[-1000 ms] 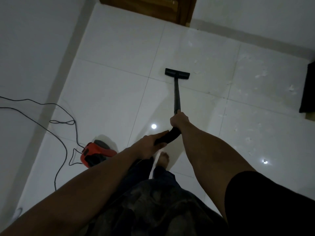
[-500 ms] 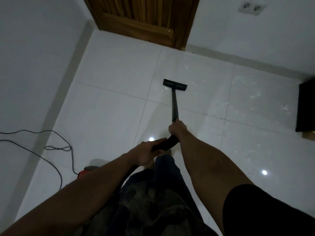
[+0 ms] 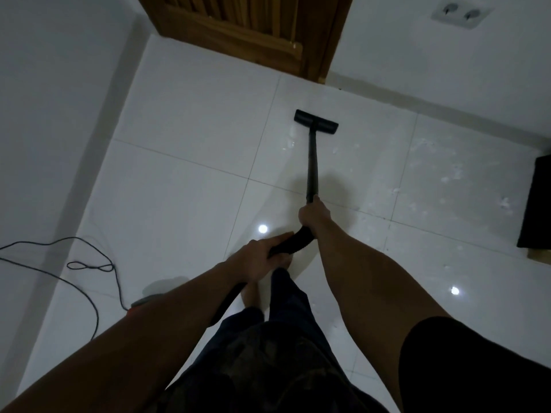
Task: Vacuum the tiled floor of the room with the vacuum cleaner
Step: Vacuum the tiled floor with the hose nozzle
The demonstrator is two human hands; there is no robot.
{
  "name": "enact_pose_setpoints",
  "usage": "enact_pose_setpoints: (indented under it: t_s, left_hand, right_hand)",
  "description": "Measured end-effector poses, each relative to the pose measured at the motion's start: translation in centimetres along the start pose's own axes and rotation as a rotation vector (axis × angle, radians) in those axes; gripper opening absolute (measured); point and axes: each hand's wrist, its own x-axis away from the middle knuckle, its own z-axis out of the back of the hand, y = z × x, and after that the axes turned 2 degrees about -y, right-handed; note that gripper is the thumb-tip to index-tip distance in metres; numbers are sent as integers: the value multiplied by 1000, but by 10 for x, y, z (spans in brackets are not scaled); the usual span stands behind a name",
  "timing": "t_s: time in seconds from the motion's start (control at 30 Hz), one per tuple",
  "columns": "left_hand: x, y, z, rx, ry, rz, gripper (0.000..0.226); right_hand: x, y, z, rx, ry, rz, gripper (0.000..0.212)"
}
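Both my arms reach forward and down. My right hand (image 3: 314,214) wraps its fingers round the slim black wand (image 3: 312,162), and my left hand (image 3: 262,256) curls round the curved handle (image 3: 295,242) behind it. The flat rectangular floor head (image 3: 316,122) rests on the glossy white tiled floor (image 3: 185,204), near the slatted wooden door (image 3: 238,31), with pale flecks (image 3: 447,174) to its right.

The floor (image 3: 185,204) is glossy white tile with a grid of thin grey lines and pale specks (image 3: 447,178) on the right-hand tiles. The vacuum tube (image 3: 312,168) and its floor head (image 3: 316,122) are black, the cable (image 3: 118,290) dark, the vacuum body (image 3: 140,304) a sliver of red. The slatted door (image 3: 238,28) is brown wood, the sleeve (image 3: 462,368) black, the trousers (image 3: 268,368) dark and faintly mottled.
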Motion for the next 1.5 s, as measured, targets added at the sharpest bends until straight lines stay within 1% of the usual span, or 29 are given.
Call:
enact_pose_setpoints:
  t_s: [0.2,0.37,0.53,0.7,0.8,0.97,1.13,1.3,1.43,1.5]
  left_hand:
    - [-51,20,20,16,33,7,59]
    - [-75,26,34,71,70,39,58]
    - [-101,37,51,117,82,50,58]
    - [-116,50,61,112,121,15,58]
    - [-114,51,66,67,91,21,58]
    - [-82,31,50,54,40,34,58]
    - [-28,-12,24,-90,25,94,57]
    - [41,-61,-11,-136,2,50,58]
    - [100,-96,-33,-191,12,-30,60]
    - [133,-109,-46,-204,9,-41,60]
  right_hand:
    - [-39,-40,38,9,-3,16,71]
    - [-60,-65,48,-19,-13,-18,74]
    - [-83,-89,63,11,-10,-9,75]
    - [-92,-108,82,35,1,18,73]
    - [-86,-109,84,33,25,31,70]
    - [-53,-77,56,19,60,43,67]
    - [-3,-38,7,-11,80,40,72]
    - [59,4,-46,13,124,52,75]
    - [112,40,-88,-20,150,71,76]
    - [141,60,-109,-21,158,102,76]
